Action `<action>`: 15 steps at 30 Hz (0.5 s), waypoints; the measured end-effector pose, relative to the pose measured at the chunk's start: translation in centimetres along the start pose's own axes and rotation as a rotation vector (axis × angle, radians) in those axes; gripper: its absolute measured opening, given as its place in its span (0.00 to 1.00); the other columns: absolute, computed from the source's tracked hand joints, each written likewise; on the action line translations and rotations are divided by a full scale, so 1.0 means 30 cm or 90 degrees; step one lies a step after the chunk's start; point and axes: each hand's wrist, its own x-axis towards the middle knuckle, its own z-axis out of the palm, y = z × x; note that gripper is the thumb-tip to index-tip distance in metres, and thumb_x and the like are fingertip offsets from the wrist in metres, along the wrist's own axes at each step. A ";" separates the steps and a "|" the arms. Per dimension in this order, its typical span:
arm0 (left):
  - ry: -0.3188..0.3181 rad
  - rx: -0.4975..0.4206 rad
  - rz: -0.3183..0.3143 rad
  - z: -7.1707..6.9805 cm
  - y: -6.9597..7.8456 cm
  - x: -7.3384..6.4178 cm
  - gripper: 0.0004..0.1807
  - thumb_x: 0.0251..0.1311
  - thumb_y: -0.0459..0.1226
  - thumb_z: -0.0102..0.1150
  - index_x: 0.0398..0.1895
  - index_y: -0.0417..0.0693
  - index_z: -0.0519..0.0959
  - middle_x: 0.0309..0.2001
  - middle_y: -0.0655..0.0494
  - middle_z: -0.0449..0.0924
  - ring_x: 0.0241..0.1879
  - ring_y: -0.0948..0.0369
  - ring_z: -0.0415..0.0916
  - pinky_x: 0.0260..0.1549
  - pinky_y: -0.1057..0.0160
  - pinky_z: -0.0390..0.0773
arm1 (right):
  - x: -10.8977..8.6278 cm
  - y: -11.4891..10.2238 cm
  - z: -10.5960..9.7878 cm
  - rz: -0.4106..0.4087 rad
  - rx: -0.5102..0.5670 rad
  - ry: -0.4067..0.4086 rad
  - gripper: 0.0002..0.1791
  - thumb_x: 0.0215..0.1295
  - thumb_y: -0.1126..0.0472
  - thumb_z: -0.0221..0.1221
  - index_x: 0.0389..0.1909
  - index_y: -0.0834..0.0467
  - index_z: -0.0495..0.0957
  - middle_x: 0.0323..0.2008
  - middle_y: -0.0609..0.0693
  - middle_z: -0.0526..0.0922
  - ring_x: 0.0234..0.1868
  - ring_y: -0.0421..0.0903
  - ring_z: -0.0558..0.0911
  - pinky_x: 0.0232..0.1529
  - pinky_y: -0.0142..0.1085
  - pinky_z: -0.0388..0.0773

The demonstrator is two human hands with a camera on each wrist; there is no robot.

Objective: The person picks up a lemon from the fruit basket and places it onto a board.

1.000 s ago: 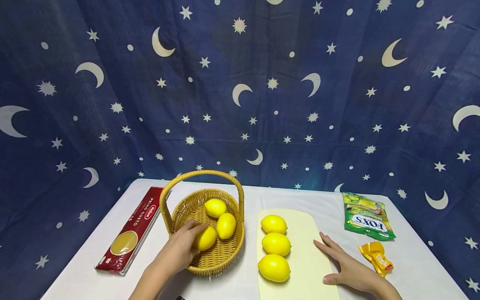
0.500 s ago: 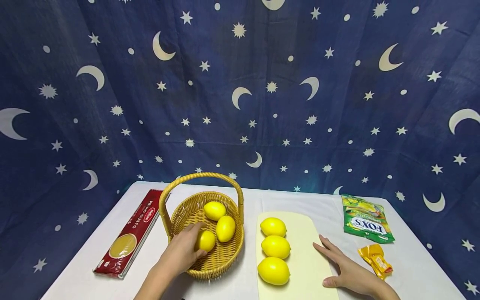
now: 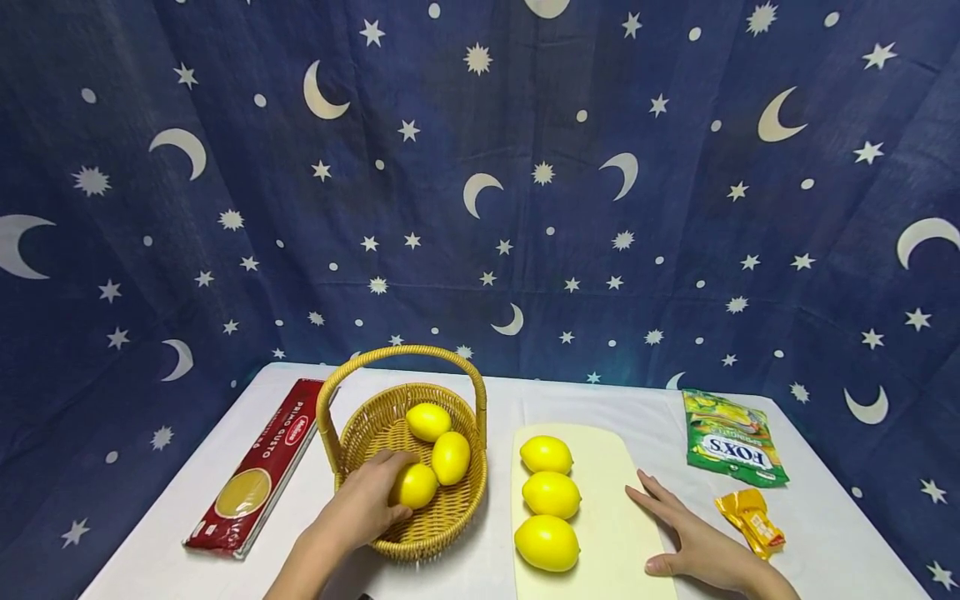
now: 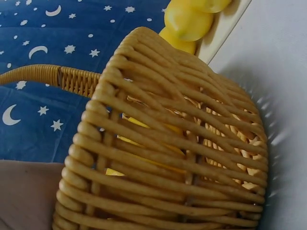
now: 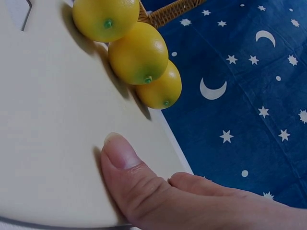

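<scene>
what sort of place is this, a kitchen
Probably a staged set-up rather than a working kitchen: a curtain printed with moons and stars hangs behind a white-covered table, where three lemons sit in a row on a board.

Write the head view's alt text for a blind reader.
A left hand holds one of three oval yellow lemons inside a round golden wicker basket; the right hand touches a flat cream board bearing three more. A long red packet lies far left, a green bag far right.

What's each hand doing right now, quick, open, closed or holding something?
Left hand: closed, holding a lemon inside the basket.
Right hand: open, resting at the edge of the pale board.
</scene>
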 end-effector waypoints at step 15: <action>0.028 -0.007 0.014 -0.039 0.058 -0.004 0.31 0.38 0.34 0.76 0.52 0.50 0.76 0.49 0.53 0.79 0.48 0.52 0.77 0.50 0.47 0.75 | -0.002 -0.009 0.002 0.003 -0.018 0.010 0.52 0.47 0.43 0.68 0.72 0.52 0.55 0.74 0.65 0.39 0.71 0.73 0.41 0.60 0.74 0.44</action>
